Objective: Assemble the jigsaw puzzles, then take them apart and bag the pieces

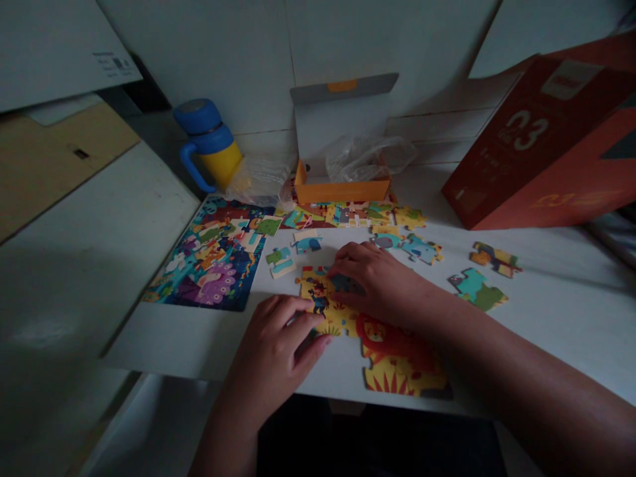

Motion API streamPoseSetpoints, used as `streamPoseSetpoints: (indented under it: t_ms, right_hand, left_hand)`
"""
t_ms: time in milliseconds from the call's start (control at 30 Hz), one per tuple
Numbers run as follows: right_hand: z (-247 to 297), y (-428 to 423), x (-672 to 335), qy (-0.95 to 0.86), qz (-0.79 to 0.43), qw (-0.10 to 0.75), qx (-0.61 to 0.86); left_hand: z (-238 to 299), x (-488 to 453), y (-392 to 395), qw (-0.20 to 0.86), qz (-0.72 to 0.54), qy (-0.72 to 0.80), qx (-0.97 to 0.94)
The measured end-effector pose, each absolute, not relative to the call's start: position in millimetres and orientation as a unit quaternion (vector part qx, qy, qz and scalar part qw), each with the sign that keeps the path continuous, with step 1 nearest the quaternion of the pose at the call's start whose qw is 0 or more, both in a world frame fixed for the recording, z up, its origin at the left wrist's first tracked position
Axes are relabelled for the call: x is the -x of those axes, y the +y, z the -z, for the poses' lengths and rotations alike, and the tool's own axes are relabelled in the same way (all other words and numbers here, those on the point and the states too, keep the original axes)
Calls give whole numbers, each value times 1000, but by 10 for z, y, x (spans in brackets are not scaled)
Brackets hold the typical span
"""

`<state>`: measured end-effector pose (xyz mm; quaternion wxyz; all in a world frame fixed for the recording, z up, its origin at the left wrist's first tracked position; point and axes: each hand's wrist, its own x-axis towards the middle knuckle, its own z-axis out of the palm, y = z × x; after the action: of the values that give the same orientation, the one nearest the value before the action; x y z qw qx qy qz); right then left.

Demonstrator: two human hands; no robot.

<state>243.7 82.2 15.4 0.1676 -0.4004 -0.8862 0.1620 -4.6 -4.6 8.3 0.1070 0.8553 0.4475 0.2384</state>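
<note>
Yellow jigsaw puzzle pieces (322,308) lie flat on the white table, one showing a small dark figure. My left hand (278,338) curls around their left and lower edges, fingertips and thumb touching the cardboard. From the right, my right hand (372,275) reaches over the same group, its bent fingers on the upper part and hiding some of it. Directly below my right wrist sits a joined section with a red lion (397,358), partly covered by the forearm. Two loose pieces, one an elephant piece (307,242), lie just beyond my hands.
A dark blue assembled puzzle (213,258) lies at the left. Behind stand a blue and yellow bottle (211,146), an open orange box (342,192) and crumpled plastic bags (261,180). Loose pieces (479,289) lie at right, before a big red box (536,146).
</note>
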Motion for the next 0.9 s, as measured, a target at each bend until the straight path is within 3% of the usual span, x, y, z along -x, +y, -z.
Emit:
streamPoseSetpoints:
  t_ms: [233,367,533,700,900]
  right_hand:
    - [-131,825,-2430,-882,-165,173,405]
    - [-128,828,-2432,-882,-167,182,401]
    - [-123,845,-2432,-889,-161,171,394]
    - [-136,867,-2472,-889,-165,173,389]
    - [-167,896,-2514,-869,-162,185,429]
  left_hand:
    - [-102,77,-4,128,-237,447,-853]
    - [-316,146,195,156,-168,418,-879]
    - [-617,203,822,83,-69,425,-899]
    - [-563,164,1463,30,-9,451,-892]
    - [-315,148,1601,26,-63,467,-882]
